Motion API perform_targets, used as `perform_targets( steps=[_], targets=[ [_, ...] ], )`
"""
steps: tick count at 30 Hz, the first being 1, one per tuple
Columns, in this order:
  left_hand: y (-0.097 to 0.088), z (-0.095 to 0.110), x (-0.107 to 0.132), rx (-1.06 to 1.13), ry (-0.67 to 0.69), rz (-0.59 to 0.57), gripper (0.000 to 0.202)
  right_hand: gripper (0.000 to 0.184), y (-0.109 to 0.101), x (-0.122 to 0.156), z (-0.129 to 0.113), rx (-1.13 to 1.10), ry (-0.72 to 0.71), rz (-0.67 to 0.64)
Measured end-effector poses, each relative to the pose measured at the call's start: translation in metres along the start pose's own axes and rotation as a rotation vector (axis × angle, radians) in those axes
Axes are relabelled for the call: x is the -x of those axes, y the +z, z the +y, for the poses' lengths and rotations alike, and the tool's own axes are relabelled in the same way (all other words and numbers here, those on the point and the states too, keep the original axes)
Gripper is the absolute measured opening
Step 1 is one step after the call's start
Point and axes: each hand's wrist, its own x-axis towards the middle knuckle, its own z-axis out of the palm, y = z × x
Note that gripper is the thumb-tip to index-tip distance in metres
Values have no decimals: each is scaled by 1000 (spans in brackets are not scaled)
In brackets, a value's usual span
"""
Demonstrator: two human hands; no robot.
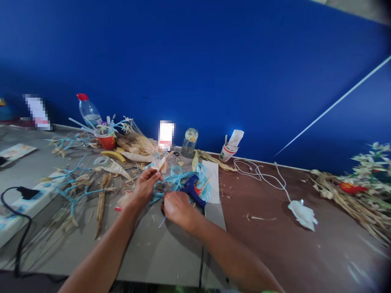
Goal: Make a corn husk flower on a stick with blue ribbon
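My left hand (147, 185) is closed in a pinch at the lower end of a dried husk piece (166, 161), which sticks up past the fingertips. Close by on the right, my right hand (177, 206) is curled with its back toward me. Its fingers are mostly hidden, and what they hold cannot be made out. A thin pale stick (162, 222) shows just below that hand. Beyond it lies a blue glue gun (192, 189) among loops of light blue ribbon (176, 174).
Blue-wrapped stems (75, 199) and dried husks (102, 203) litter the left side. Behind stand a red bowl (106, 141), a bottle (88, 112), a glass jar (189, 144) and a cup (227, 152). A power strip (30, 209), white cable (259, 176) and crumpled tissue (303, 215) lie around.
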Motion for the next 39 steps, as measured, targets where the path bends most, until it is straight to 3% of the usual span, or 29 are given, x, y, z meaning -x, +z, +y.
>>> perform_targets(
  steps=[16, 21, 27, 31, 36, 39],
  targets=[
    [-7, -10, -5, -41, 68, -30, 21, 22, -1, 5, 6, 8, 3, -64],
    [-4, -4, -2, -37, 65, -2, 23, 28, -8, 16, 28, -186, 103, 94],
    [2, 2, 3, 37, 9, -7, 24, 35, -9, 12, 72, -672, 75, 302],
    [2, 1, 4, 28, -28, 28, 24, 38, -9, 8, 92, -860, -23, 204],
    [-1, -1, 3, -51, -17, 35, 24, 44, -14, 12, 96, -1208, -142, 56],
    [-1, 1, 4, -40, -41, 20, 21, 37, -16, 13, 100, -1083, -149, 15]
  ],
)
